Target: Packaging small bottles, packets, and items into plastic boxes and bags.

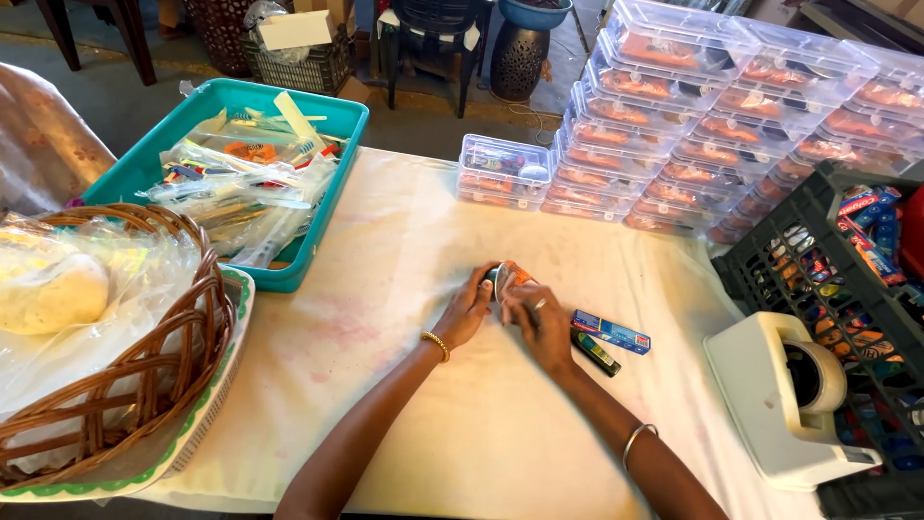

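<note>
Right now both hands meet at the middle of the table (404, 289): the left hand (469, 310) and the right hand (535, 323) each have their grip closed around one small bundle (504, 279), orange and pale, which looks wrapped in clear film and rests against the cloth. Just beside the right hand lie a blue carton (612, 332) and a dark tube (596, 352), not yet taken up. Further out, many shut clear boxes (712, 116) stand stacked at the far right, so much packing seems done. A teal tray (318, 252) of wrapped items on the left and a black crate (818, 260) of small packs on the right stay well filled, so plenty looks left. A white tape dispenser (780, 404) sits near the crate.
</note>
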